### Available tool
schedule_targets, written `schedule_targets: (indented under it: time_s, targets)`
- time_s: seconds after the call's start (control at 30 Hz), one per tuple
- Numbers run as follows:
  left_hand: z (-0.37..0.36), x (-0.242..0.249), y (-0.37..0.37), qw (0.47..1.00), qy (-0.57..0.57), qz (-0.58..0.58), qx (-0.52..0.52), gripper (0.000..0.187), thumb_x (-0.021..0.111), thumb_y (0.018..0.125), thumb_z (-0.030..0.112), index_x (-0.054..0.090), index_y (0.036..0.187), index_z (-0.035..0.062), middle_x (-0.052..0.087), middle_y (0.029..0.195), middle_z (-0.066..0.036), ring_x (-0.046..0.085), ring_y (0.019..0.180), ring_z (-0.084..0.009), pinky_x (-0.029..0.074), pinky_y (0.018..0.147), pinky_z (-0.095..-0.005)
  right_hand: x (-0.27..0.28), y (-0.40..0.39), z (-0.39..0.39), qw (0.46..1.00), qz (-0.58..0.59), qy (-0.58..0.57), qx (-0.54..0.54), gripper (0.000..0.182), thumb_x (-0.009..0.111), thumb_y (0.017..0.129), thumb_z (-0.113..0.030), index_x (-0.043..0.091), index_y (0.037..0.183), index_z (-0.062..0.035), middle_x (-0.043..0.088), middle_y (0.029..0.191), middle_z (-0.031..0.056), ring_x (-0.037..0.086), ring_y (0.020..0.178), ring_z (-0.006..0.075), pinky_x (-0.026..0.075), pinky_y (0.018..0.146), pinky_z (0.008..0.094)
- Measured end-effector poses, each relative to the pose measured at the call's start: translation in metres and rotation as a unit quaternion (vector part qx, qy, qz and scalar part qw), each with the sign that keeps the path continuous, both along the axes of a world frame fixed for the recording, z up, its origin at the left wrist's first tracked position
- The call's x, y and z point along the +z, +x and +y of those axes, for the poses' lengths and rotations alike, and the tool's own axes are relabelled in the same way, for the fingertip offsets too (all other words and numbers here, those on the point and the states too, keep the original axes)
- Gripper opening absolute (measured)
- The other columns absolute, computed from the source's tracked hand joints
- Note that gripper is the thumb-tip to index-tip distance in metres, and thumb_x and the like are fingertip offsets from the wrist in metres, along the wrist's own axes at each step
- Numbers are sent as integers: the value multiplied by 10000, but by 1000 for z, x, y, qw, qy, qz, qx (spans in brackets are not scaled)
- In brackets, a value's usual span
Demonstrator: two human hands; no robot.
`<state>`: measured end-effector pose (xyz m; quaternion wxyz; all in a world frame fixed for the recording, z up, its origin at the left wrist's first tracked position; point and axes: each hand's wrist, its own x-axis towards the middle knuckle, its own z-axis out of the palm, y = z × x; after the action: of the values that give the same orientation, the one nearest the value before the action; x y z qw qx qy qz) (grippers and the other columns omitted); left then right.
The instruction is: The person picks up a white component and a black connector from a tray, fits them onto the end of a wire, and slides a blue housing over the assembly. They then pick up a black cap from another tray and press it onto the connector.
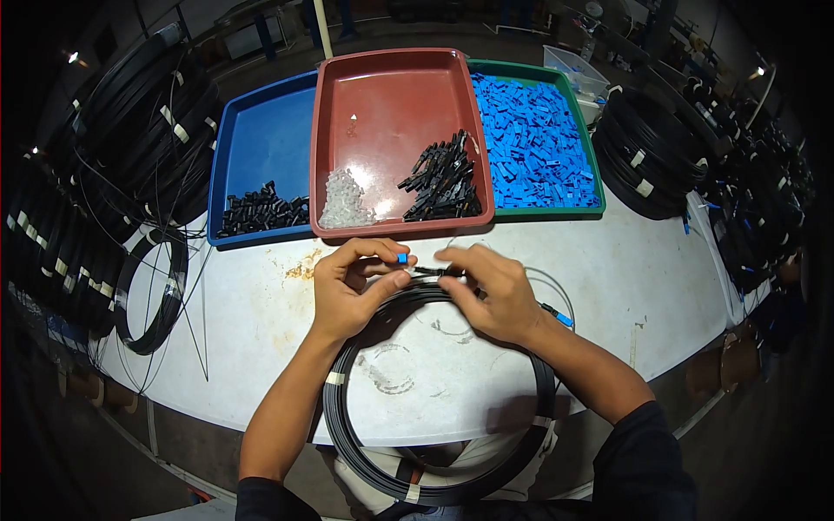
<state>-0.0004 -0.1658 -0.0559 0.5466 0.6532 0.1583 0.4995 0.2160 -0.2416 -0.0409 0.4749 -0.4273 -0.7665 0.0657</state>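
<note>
My left hand (352, 286) pinches a small blue connector housing (402, 258) between thumb and fingers. Close beside it, my right hand (491, 286) is closed round a slim black connector body (427, 272), whose tip points toward the left hand. The two pieces are apart by a small gap. Under both hands lies a large coil of black cable (334, 408), bound with pale tape and hanging over the table's front edge. A finished-looking connector with a blue end (563, 319) sticks out past my right wrist on a loop of thin cable.
A blue tray (261, 239) holds short black pieces. The red tray (400, 230) carries translucent bits and long black parts. Blue housings fill a green tray (599, 187). Stacked cable coils (165, 130) stand left, more coils (647, 156) right. A smaller coil (126, 304) lies on the white table (252, 330).
</note>
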Motion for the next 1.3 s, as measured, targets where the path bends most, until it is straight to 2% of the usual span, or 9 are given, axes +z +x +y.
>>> schedule_targets:
  time_s: [0.03, 0.2, 0.27, 0.47, 0.7, 0.77, 0.87, 1.07, 1.3]
  targets:
    - [-1, 1, 0, 1000, -16, -20, 9, 172, 698, 889, -113, 654, 1040, -44, 685, 1139, -195, 718, 1072, -245, 603, 927, -324, -1, -1, 1, 998, 33, -1, -52, 228, 748, 834, -16, 693, 1055, -23, 661, 854, 115, 660, 689, 251, 503, 541, 337]
    - [3, -2, 2, 998, -16, 3, 58, 181, 714, 911, -43, 627, 1071, -40, 687, 1137, -192, 716, 1073, -260, 596, 942, -347, -4, 5, 6, 992, 98, -37, -72, 167, 753, 839, -27, 711, 999, -8, 688, 911, 124, 674, 786, 284, 532, 644, 350]
    - [4, -4, 3, 997, 22, 29, 75, 324, 740, 886, -50, 590, 1172, -20, 706, 1119, -186, 721, 1066, -253, 588, 948, -343, -6, 7, 7, 995, 69, 4, -72, 159, 759, 827, -18, 725, 982, -18, 699, 938, 115, 665, 829, 284, 512, 732, 371]
    - [-3, 4, 2, 993, 31, 75, 84, 648, 782, 841, -60, 431, 1377, 34, 751, 1065, -188, 731, 1028, -218, 566, 946, -324, -6, 8, 5, 995, 46, 32, -85, 169, 775, 823, -15, 741, 989, -15, 701, 957, 112, 670, 855, 230, 533, 737, 325]
    - [-1, 2, -1, 988, 70, 109, 86, 667, 810, 830, -24, 433, 1377, 35, 764, 1052, -177, 735, 996, -200, 551, 895, -292, -6, 7, 4, 995, 44, 36, -82, 177, 780, 817, -12, 748, 990, -20, 702, 956, 110, 668, 848, 224, 533, 730, 322]
    - [-1, 3, -1, 981, 103, 134, 91, 674, 821, 821, -10, 433, 1371, 23, 766, 1056, -170, 735, 990, -194, 538, 896, -282, -7, 5, 4, 993, 82, 21, -79, 180, 778, 792, -7, 751, 967, -44, 703, 935, 100, 641, 839, 254, 459, 746, 352]
    - [-2, 4, 3, 980, 117, 120, 108, 615, 820, 818, 25, 482, 1331, 7, 792, 996, -111, 737, 901, -156, 545, 839, -258, -6, 4, 4, 994, 72, 32, -79, 181, 780, 790, -10, 752, 965, -44, 703, 918, 96, 644, 829, 253, 458, 740, 350]
    - [0, 2, 2, 973, 147, 135, 112, 598, 824, 821, 39, 498, 1320, 8, 796, 976, -111, 749, 873, -150, 545, 848, -254, -5, 7, 4, 996, 36, 43, -67, 206, 798, 788, -3, 758, 988, -29, 703, 919, 110, 657, 799, 228, 520, 682, 321]
    - [-4, 8, 1, 965, 167, 172, 102, 589, 822, 801, -18, 503, 1295, 6, 773, 1008, -134, 759, 992, -219, 548, 904, -290, -6, 4, 2, 997, 21, 42, -61, 193, 787, 787, -27, 740, 974, -28, 704, 900, 115, 662, 806, 276, 491, 748, 377]
